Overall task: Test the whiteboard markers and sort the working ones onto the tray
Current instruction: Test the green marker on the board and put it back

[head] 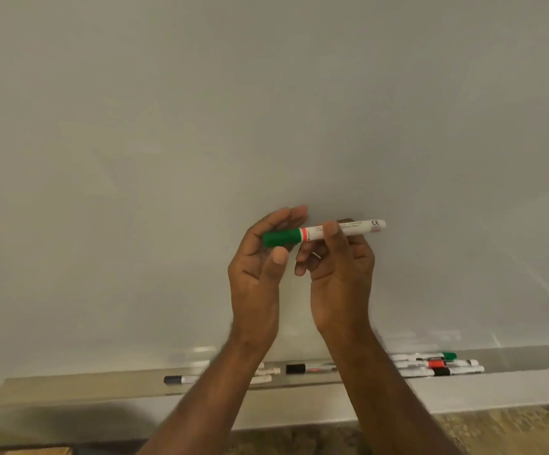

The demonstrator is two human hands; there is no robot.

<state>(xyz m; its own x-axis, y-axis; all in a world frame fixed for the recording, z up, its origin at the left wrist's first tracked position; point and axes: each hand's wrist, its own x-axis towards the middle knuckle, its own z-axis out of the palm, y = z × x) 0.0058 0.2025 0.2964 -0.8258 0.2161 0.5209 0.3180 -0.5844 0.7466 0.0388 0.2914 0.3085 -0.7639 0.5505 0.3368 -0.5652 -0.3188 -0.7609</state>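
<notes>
Both hands up at the whiteboard point(266, 110): right hand point(338, 267) pinches the green marker point(324, 232) barrel, left hand point(260, 257) curls round its cap.

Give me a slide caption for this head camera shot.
Both hands hold a capped green-and-white whiteboard marker before the blank whiteboard.

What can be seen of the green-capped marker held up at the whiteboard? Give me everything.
The green-capped marker has a white barrel with small dark print, a CE mark near its far end and an orange-red band beside the green cap, which is on. It looks like smooth plastic. It lies nearly level in front of the whiteboard, cap to the left. The right hand pinches the barrel; the left hand cups the cap, fingers behind it and thumb below.
</notes>
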